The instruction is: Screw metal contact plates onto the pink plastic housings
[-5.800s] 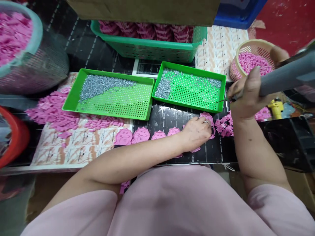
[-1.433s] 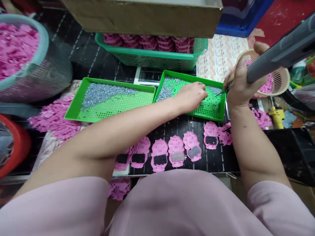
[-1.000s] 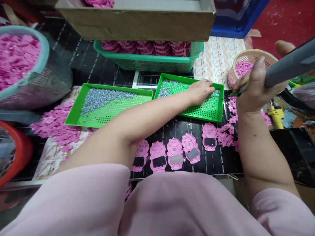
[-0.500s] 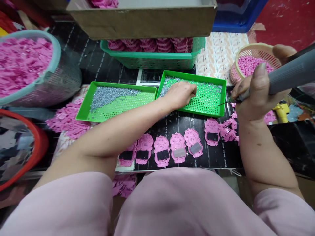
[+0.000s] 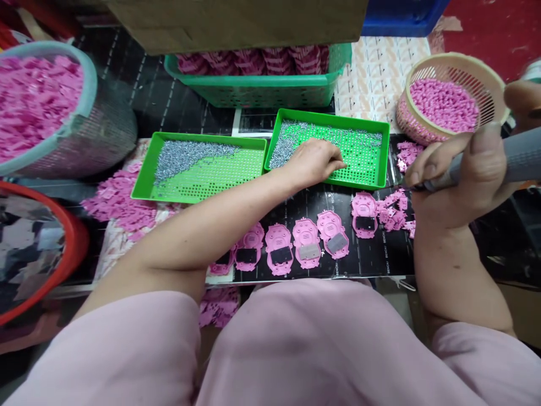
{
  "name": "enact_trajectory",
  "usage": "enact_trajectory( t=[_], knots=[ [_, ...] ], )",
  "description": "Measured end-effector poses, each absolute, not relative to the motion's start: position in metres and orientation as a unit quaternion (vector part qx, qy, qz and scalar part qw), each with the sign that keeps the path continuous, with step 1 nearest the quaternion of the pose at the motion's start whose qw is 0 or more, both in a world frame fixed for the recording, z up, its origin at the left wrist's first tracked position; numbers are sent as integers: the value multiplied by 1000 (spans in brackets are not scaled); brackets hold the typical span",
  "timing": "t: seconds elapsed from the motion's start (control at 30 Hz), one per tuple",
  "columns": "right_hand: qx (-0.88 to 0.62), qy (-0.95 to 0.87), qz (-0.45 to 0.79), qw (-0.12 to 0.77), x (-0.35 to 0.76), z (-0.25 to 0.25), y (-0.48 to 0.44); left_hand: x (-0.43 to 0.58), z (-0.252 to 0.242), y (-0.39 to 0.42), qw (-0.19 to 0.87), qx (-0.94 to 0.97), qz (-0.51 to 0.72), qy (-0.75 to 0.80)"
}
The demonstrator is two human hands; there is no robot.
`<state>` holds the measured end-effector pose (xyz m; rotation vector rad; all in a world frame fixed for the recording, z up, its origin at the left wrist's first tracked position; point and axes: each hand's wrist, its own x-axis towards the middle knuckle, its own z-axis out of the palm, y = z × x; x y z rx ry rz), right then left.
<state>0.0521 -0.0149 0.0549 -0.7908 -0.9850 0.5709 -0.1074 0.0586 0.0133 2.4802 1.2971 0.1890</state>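
Black mat (image 5: 376,259): pink plastic housings (image 5: 306,242) in row, dark-panelled.

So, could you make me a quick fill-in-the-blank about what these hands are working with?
1. The tray under the left hand is ____.
2. The electric screwdriver in the right hand has a ____ handle.
3. The black sheet carries a row of ____ moulded casings.

Missing words: green; grey; pink.
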Motion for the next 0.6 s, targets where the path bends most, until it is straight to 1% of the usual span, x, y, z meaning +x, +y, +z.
enact_trajectory(
  t=[0.13,0.23,0.37,0.5,0.6],
  knots=[
    [-278,-469,259,797,54,49,-16,-107,15,46,116,884,77,446],
    [-264,-486,256,793,53,48,-17,-104,16,26,102,906,98,400],
    [-270,-486,229,799,53,49,-18,-101,18,9,85,931,88,343],
    [-280,-504,231,784,53,50,-18,-102,20,29,55,909,123,394],
    [-292,-492,228,788,54,49,-19,-105,17,52,76,900,142,404]
  ],
)
